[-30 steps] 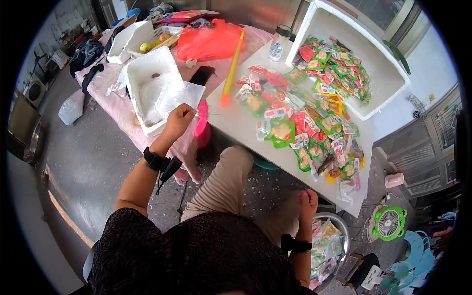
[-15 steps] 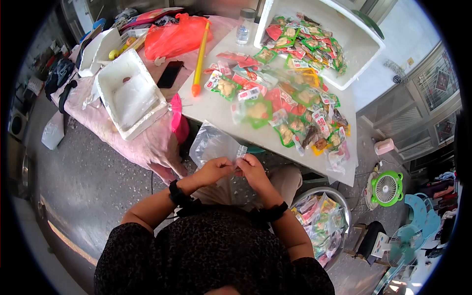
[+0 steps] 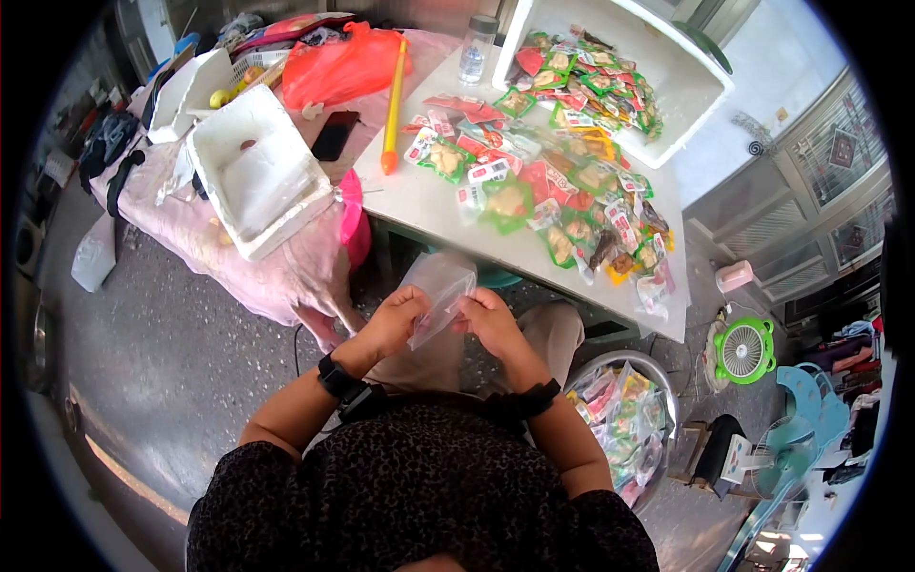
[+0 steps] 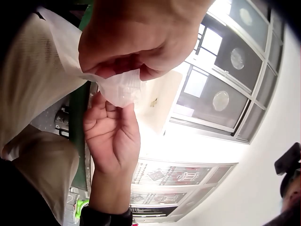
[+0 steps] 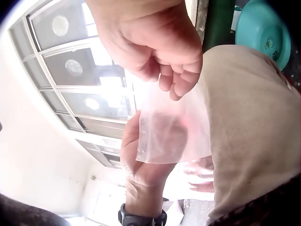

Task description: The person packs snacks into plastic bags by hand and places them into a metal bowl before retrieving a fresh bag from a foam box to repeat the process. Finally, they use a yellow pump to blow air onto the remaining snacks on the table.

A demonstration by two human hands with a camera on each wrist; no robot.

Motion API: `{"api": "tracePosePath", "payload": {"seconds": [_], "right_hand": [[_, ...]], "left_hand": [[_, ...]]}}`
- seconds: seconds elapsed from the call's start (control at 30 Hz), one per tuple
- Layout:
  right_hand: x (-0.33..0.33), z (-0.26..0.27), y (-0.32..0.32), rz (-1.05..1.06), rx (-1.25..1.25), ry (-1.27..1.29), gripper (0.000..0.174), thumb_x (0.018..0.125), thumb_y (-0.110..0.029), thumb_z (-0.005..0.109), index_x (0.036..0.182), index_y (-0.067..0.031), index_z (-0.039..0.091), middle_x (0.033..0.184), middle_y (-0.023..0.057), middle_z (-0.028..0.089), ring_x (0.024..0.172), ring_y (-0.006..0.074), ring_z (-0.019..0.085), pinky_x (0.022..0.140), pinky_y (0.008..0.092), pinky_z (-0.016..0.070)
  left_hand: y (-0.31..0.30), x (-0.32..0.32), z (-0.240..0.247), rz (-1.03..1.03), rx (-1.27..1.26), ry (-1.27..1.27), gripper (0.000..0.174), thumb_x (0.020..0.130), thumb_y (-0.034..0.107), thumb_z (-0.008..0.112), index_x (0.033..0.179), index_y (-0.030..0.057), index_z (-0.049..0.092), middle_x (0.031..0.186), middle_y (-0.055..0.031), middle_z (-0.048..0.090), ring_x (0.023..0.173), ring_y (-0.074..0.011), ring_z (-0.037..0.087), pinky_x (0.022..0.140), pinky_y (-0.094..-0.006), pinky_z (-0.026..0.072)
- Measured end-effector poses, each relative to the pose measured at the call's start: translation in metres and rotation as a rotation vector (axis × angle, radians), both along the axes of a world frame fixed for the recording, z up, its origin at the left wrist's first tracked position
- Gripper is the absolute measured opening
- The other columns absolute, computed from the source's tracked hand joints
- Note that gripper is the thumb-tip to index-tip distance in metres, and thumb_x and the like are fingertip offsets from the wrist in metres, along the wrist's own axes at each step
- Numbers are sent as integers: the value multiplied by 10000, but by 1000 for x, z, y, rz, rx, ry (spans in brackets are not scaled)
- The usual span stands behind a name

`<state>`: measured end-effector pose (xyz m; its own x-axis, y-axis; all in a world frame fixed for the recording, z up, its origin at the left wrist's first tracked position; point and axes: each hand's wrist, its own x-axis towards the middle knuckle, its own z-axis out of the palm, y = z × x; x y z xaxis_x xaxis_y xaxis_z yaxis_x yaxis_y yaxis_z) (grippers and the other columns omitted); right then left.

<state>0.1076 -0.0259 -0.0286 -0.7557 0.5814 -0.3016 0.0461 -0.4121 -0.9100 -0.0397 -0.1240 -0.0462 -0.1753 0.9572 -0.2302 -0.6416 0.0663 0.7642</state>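
A clear plastic bag [image 3: 443,289] is held over the lap, between both hands. The left hand [image 3: 396,322] pinches its left edge; the right hand [image 3: 491,322] pinches the opposite edge. In the left wrist view the bag [image 4: 120,88] stretches between the left hand [image 4: 141,37] above and the right hand [image 4: 113,136] below. The right wrist view shows the bag [image 5: 171,127], flat and see-through, with a zip-like strip along one edge, between the right hand [image 5: 155,47] and the left hand [image 5: 146,157] behind it. Nothing distinct is visible inside the bag.
Small colourful food packets [image 3: 581,205] lie on the table [image 3: 419,214], with more in a tilted foam box [image 3: 701,91]. A metal basin [image 3: 673,410] of packets stands at the right. An empty-looking foam box [image 3: 214,205], phone [image 3: 335,136] and yellow stick [image 3: 393,105] lie left.
The left hand has come from beside the left foam box to the lap with the bag, and the right hand has joined it. Since half a second ago, the bag has turned and the hands have shifted slightly.
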Motion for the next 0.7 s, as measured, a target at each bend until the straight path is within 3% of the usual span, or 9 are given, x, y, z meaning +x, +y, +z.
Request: {"api": "tracePosePath", "payload": {"seconds": [0.07,0.17,0.27,0.3,0.4,0.57,0.7], "right_hand": [[-1,0,-2,-20,41,-2,152,818,-162,477,857,-20,517,791,31,538,703,97,509,600,230,449],[-6,5,-6,-43,155,-40,133,807,-148,482,836,-25,523,773,28,534,688,89,502,595,226,443],[-16,2,-8,-17,250,-74,112,795,-133,487,813,-28,523,732,17,521,645,83,488,571,216,427],[-18,1,-8,1,282,-85,106,792,-129,489,808,-29,521,718,12,516,631,82,483,561,212,419],[-23,-8,-12,-40,313,-91,81,766,-108,491,790,-35,517,663,1,500,593,76,466,532,201,391],[-19,-19,-7,-106,295,-117,78,734,-105,494,752,-32,513,618,2,490,561,74,453,496,216,377],[-13,-20,2,-102,573,-268,88,708,-111,503,716,-23,498,577,34,477,543,100,465,467,255,369]], "left_hand": [[-4,-12,-4,42,91,107,66,803,83,483,741,63,494,659,-7,501,596,-82,463,545,-198,375],[-7,-10,0,187,104,745,59,789,94,479,761,42,484,641,-38,520,560,-135,500,501,-249,394],[-12,2,14,226,151,1151,85,772,116,506,770,36,478,652,-109,531,577,-224,526,526,-301,416],[-12,6,16,181,92,1128,94,757,125,520,790,43,489,661,-145,521,585,-277,527,546,-327,426],[-11,13,9,106,61,1139,67,763,89,525,791,36,496,661,-58,507,588,-111,484,533,-246,404],[-1,7,-11,151,49,1096,147,729,65,538,866,29,497,662,-57,508,574,-116,484,522,-249,405],[7,12,-27,68,25,1151,182,719,65,537,894,31,498,647,-57,498,560,-124,480,511,-252,401]]}}
